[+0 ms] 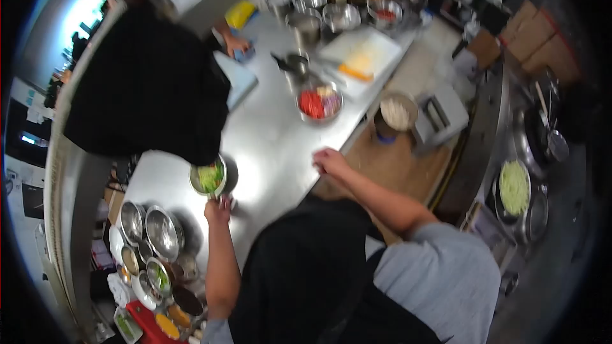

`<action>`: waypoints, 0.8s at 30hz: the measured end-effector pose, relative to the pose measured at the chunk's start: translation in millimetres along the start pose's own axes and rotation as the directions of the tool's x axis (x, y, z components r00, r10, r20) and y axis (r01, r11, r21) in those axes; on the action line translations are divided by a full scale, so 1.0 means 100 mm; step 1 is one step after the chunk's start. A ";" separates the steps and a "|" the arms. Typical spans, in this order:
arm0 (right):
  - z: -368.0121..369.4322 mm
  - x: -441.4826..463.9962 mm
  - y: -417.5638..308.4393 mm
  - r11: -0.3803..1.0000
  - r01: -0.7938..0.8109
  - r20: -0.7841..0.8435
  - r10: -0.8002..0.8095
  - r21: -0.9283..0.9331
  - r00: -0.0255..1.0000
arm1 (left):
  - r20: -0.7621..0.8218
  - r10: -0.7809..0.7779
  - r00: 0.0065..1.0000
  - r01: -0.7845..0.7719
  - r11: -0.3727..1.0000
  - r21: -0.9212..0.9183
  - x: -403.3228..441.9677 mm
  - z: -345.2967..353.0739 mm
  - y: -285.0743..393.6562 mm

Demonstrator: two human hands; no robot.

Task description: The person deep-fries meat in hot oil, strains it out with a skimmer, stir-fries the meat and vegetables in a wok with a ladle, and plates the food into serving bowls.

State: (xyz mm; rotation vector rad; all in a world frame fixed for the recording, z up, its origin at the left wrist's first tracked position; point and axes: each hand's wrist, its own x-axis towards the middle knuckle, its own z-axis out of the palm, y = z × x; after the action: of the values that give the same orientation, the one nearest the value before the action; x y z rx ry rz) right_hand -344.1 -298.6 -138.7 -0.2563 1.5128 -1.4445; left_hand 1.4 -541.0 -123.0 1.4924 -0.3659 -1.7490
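Observation:
My left hand [218,209] is closed on the near rim of a small metal bowl [220,186] at the left of the steel table. Chopped green vegetables [209,177], with some orange pieces, lie in the bowl. A dark sleeve partly covers its far side. My right hand [329,162] hangs over the table's near edge, its fingers loosely curled, and I see nothing in it. Beyond it stands a metal bowl [320,118] of chopped red and pale purple pieces.
Across the steel table [274,146], a person in black [146,89] leans over; their hand [234,43] rests by a pale board [237,83]. A white cutting board [386,48] carries something orange. Several metal bowls [164,232] crowd the left end. Shredded green vegetable [514,188] sits at right.

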 end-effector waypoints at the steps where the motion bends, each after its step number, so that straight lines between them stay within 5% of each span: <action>1: -0.16 0.00 -0.16 0.999 0.018 -0.076 -0.021 -0.037 0.997 | 0.016 0.041 0.999 -0.040 0.999 -0.034 -0.09 0.11 -0.04; 4: -0.58 0.01 -0.59 0.990 0.108 -0.253 -0.082 0.088 0.964 | -0.049 0.066 0.997 -0.065 0.998 0.012 -0.12 0.19 -0.09; 7: -0.76 -0.01 -1.10 0.970 0.243 -0.287 -0.234 -0.003 0.929 | -0.112 0.007 0.994 -0.019 0.994 -0.104 -0.13 0.24 -0.12; 11: -0.59 0.01 -1.50 0.892 0.377 -0.158 -0.422 -0.252 0.893 | 0.188 0.036 0.982 -0.011 0.991 -0.136 0.28 0.06 -0.29; 13: -0.39 0.08 -1.43 0.853 0.413 -0.003 -0.436 -0.319 0.900 | 0.136 0.084 0.987 -0.061 0.984 -0.167 0.15 0.14 -0.31; 14: -0.30 0.17 -1.29 0.871 0.411 0.096 -0.400 -0.271 0.911 | 0.012 0.077 0.997 -0.076 0.992 -0.100 -0.01 0.23 -0.29; 19: 0.65 -0.13 -0.73 0.957 0.128 0.374 -0.023 -0.259 0.927 | 0.144 0.000 0.990 -0.035 0.970 0.241 -0.75 -0.02 -0.44; 22: 1.16 -0.32 -0.55 0.905 0.191 0.582 0.074 -0.380 0.810 | 0.390 0.013 0.921 -0.297 0.672 0.679 -1.40 -0.20 -0.23; 24: 1.46 -0.34 -0.53 0.836 0.315 0.792 0.211 -0.450 0.573 | 0.562 0.101 0.821 -0.544 0.437 0.716 -1.82 -0.35 0.14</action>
State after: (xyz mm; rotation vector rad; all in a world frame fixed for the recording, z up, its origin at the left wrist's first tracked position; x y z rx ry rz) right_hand -243.0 -381.5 -47.6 -1.1879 1.0486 -0.6558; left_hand 37.6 -410.2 4.4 1.4249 -1.9187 -1.5833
